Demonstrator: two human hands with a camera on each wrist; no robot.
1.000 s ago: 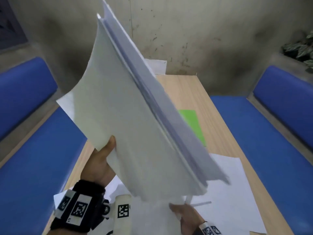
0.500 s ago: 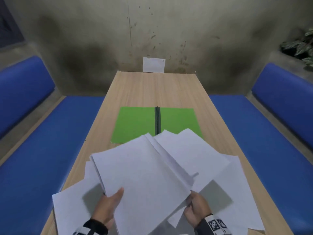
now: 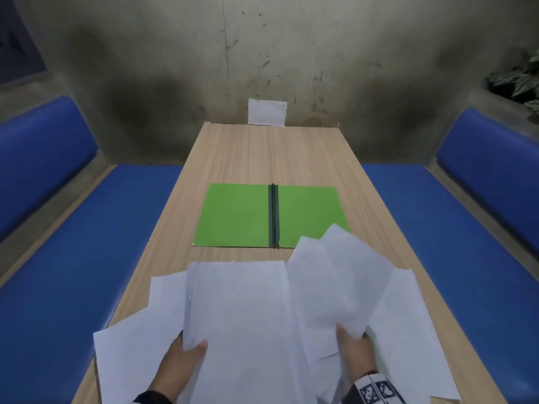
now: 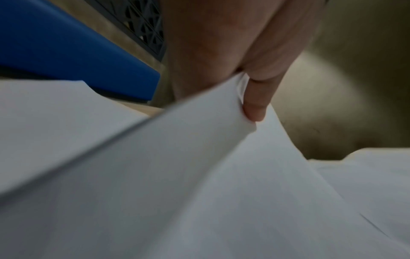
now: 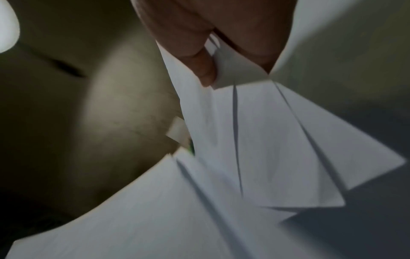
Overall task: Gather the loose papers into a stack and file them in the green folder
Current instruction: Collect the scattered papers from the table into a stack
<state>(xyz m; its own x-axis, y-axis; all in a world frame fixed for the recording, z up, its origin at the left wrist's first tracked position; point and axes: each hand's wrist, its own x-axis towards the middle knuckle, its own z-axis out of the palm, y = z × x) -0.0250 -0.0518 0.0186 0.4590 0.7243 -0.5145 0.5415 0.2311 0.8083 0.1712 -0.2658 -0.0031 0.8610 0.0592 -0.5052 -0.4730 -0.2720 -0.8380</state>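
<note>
The green folder (image 3: pixel 236 214) lies open and flat in the middle of the wooden table (image 3: pixel 262 153). Nearer me, my left hand (image 3: pixel 186 354) pinches the near left edge of a sheaf of white papers (image 3: pixel 236 310), thumb on top; the left wrist view shows the left hand (image 4: pixel 250 98) gripping the papers (image 4: pixel 177 175). My right hand (image 3: pixel 350 345) grips a fanned bunch of sheets (image 3: pixel 341 287) whose far corners overlap the folder's near right corner. In the right wrist view the right hand (image 5: pixel 210 70) pinches these splayed sheets (image 5: pixel 266 140).
More loose sheets (image 3: pixel 131 345) lie flat on the table under and beside both hands, one at the right (image 3: pixel 408 330). Blue benches (image 3: pixel 87 258) flank the table. A small white paper (image 3: pixel 267 112) is stuck on the far wall. A plant (image 3: pixel 519 80) sits at the upper right.
The papers, held upright before the camera a second ago, have come down low over the table. They have split into a left sheaf and a fanned bunch on the right.
</note>
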